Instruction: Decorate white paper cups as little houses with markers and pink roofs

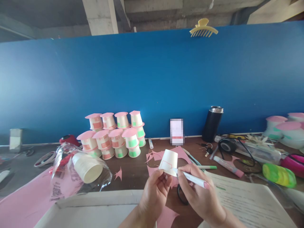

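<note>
A white paper cup (169,158) is upside down in front of me, with red outline strokes drawn on its side. My left hand (155,191) pinches its rim from below. In my right hand (196,191) is a white marker (193,179) with a pink end, its tip against the cup's side near the rim. Pink paper scraps (181,154) lie on the table behind and beneath the cup. A green-ended marker (209,167) rests just beyond my right hand. The black loop of a handle (181,194) shows partly between my hands.
Pink-topped decorated cups (116,139) stand stacked at the back left. Nested plain cups (87,167) lie in a clear bag at left. A white box (99,202) is in front. At right are a black bottle (212,123), printed paper (251,196) and a glue tube (228,166).
</note>
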`<action>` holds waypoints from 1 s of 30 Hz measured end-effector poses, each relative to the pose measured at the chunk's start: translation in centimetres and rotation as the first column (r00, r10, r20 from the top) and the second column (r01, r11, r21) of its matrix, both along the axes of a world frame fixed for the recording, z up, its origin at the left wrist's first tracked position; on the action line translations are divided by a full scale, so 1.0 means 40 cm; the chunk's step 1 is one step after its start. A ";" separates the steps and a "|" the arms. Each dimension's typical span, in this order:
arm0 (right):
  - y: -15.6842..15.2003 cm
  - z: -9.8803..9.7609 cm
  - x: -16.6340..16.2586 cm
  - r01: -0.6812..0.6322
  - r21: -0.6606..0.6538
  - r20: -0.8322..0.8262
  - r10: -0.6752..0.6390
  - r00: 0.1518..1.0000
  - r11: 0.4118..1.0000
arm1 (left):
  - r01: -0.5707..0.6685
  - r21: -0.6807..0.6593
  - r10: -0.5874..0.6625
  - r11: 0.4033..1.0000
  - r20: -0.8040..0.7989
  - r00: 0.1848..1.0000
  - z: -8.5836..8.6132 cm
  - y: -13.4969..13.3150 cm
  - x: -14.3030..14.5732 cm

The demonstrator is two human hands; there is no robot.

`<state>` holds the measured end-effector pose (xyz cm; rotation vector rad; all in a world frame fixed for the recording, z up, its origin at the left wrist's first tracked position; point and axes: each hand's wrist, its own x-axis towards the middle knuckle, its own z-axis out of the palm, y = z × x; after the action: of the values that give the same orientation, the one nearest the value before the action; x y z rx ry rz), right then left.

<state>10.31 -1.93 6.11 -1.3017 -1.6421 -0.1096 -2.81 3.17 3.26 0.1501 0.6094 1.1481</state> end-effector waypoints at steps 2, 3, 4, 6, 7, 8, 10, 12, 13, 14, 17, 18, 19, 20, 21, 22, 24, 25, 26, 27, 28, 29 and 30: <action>-0.001 -0.001 0.000 -0.002 -0.007 -0.010 0.002 1.000 1.000 | 0.001 0.004 -0.001 1.000 0.001 1.000 -0.002 0.001 -0.001; -0.002 -0.001 -0.001 -0.005 -0.009 -0.014 0.005 1.000 1.000 | 0.001 0.006 -0.001 1.000 0.003 1.000 -0.003 0.001 -0.001; -0.002 -0.001 -0.001 -0.010 -0.011 -0.018 0.010 1.000 1.000 | 0.001 0.008 -0.001 1.000 0.004 1.000 -0.003 0.002 -0.002; -0.002 0.001 -0.001 -0.018 -0.016 -0.017 0.017 1.000 1.000 | 0.000 0.011 0.000 1.000 0.005 1.000 -0.004 0.002 -0.001; -0.001 0.002 -0.002 -0.019 -0.021 -0.013 0.019 1.000 1.000 | 0.000 0.013 0.000 1.000 0.006 1.000 -0.004 0.002 -0.001; -0.001 0.003 -0.002 -0.018 -0.026 -0.009 0.018 1.000 1.000 | 0.000 0.016 0.000 1.000 0.007 1.000 -0.003 0.001 -0.001; 0.000 0.005 -0.002 -0.019 -0.034 -0.006 0.019 1.000 0.999 | 0.002 0.023 -0.003 1.000 0.009 1.000 -0.002 0.001 0.000; -0.001 0.005 -0.002 -0.022 -0.038 -0.019 0.021 1.000 0.999 | 0.004 0.026 -0.004 1.000 0.009 1.000 -0.001 0.000 0.000; -0.001 0.005 -0.002 -0.024 -0.042 -0.027 0.023 0.999 0.999 | 0.003 0.027 -0.003 1.000 0.009 1.000 0.000 0.000 0.000; -0.002 0.005 -0.002 -0.026 -0.046 -0.032 0.025 0.999 0.999 | 0.002 0.027 -0.002 1.000 0.008 1.000 0.000 0.001 0.000; -0.004 0.004 -0.004 -0.031 -0.059 -0.038 0.029 0.999 0.998 | 0.000 0.028 0.000 1.000 0.006 1.000 0.000 0.002 -0.001; -0.005 0.005 -0.005 -0.029 -0.061 -0.036 0.027 0.999 0.998 | -0.002 0.029 0.001 1.000 0.005 1.000 -0.001 0.003 -0.001; -0.005 0.005 -0.006 -0.027 -0.063 -0.034 0.025 0.999 0.998 | -0.002 0.030 0.002 1.000 0.005 1.000 -0.001 0.003 -0.001; -0.005 0.005 -0.006 -0.026 -0.063 -0.032 0.024 0.999 0.998 | -0.003 0.032 0.003 0.999 0.005 1.000 -0.002 0.004 -0.002; -0.005 0.006 -0.007 -0.027 -0.062 -0.030 0.025 0.999 0.998 | -0.003 0.033 0.003 0.999 0.004 1.000 -0.002 0.004 -0.002; -0.005 0.006 -0.008 -0.030 -0.061 -0.028 0.029 0.999 0.998 | -0.003 0.034 0.003 0.999 0.002 1.000 -0.003 0.004 -0.002; -0.006 0.006 -0.009 -0.037 -0.057 -0.021 0.036 0.999 0.998 | -0.002 0.036 0.003 0.999 -0.001 1.000 -0.005 0.004 -0.002; -0.007 0.007 -0.010 -0.035 -0.056 -0.016 0.035 0.999 0.998 | -0.003 0.037 0.003 0.999 -0.003 1.000 -0.005 0.004 -0.002; -0.008 0.007 -0.011 -0.031 -0.056 -0.007 0.031 1.000 0.998 | -0.004 0.037 0.004 0.999 -0.003 1.000 -0.006 0.004 -0.002; -0.008 0.008 -0.012 -0.025 -0.057 0.002 0.025 1.000 0.998 | -0.005 0.037 0.005 0.999 -0.003 1.000 -0.007 0.004 -0.001; -0.008 0.008 -0.013 -0.019 -0.055 0.010 0.020 1.000 0.998 | -0.006 0.037 0.007 0.999 -0.003 1.000 -0.007 0.004 -0.001; -0.009 0.009 -0.014 -0.015 -0.054 0.017 0.016 1.000 0.998 | -0.006 0.036 0.006 0.999 -0.004 1.000 -0.008 0.005 -0.001; -0.009 0.010 -0.015 -0.014 -0.054 0.021 0.015 1.000 0.998 | -0.005 0.035 0.005 0.999 -0.005 1.000 -0.008 0.005 -0.001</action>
<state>9.71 -2.28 6.50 -1.3334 -1.6823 -0.0708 -2.84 3.38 2.94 0.1820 0.5949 1.1643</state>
